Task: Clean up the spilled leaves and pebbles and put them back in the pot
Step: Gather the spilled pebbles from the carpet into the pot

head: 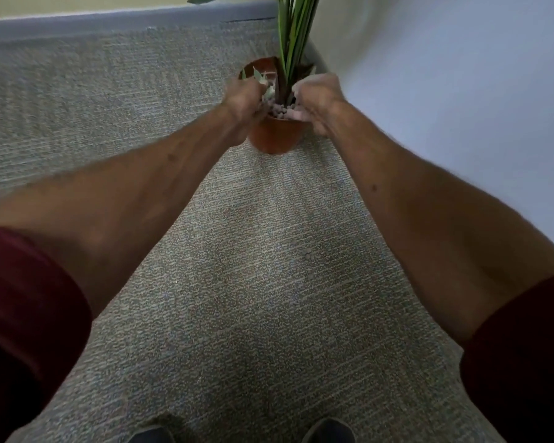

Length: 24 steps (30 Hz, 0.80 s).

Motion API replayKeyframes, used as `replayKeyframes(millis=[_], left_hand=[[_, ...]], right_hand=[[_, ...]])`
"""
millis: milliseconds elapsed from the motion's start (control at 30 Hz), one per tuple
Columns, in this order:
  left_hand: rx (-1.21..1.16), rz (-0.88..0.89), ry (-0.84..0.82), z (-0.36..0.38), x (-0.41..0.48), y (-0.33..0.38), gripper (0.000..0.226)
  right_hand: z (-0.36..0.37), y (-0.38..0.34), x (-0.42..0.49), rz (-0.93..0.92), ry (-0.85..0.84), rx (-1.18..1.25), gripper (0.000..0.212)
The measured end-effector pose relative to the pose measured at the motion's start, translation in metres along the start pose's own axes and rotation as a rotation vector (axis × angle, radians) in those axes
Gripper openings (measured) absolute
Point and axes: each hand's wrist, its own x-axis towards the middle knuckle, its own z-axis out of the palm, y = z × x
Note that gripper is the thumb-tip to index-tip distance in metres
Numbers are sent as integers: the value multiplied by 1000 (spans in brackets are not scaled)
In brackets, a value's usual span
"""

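Two bare hands meet over a terracotta pot (274,137), which stands on the carpet (253,282) close against a pale wall (445,75). The left hand (245,99) is curled over the pot's left rim, its grip narrow, with pale green leaves (259,76) sticking up just beyond its knuckles; whether the fingers actually pinch them cannot be told through the blur. The right hand (317,97) is curled over the pot's right rim, its grip likewise narrow, fingers bent down toward the brownish pebbles (280,111) that fill the pot between the two hands; whether it holds anything cannot be told. From the pot's middle, long green plant stems (293,36) rise upright and run out of the top of the view. Nearer the person than the pot, a few small pebble-like specks (307,254) lie on the carpet. Dark red sleeves (29,314) are pushed up on both forearms, and two dark shoe tips (328,431) show at the bottom edge. No writing or label is legible anywhere.
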Motion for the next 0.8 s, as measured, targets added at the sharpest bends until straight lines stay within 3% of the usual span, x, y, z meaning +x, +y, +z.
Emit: replayKeyframes(millis=[100,233,333,433,533,667,800], left_hand=[[38,90,49,-2,-8,-16,20],[185,216,-73,-1,-35,-55,20],[482,187,-239,2,-53,-96,13],[942,215,-372,-1,-69,-143,13],[1203,284,-424,9,-100,-172,14],[1376,421,-359,14,-129,-202,40],[1407,454,-335,4,-132,-220,29]], right_hand=[[-19,26,-25,-81,64,-58,15],[-47,89,-66,-138,103,-229,25],[-64,140,-85,-135,-28,-559,27],[-73,180,-106,-163,-275,-841,23],[-86,197,-130,-235,-405,-876,12],[-94,213,-144,-324,-423,-919,25],[-88,226,-146,-344,-376,-937,14]])
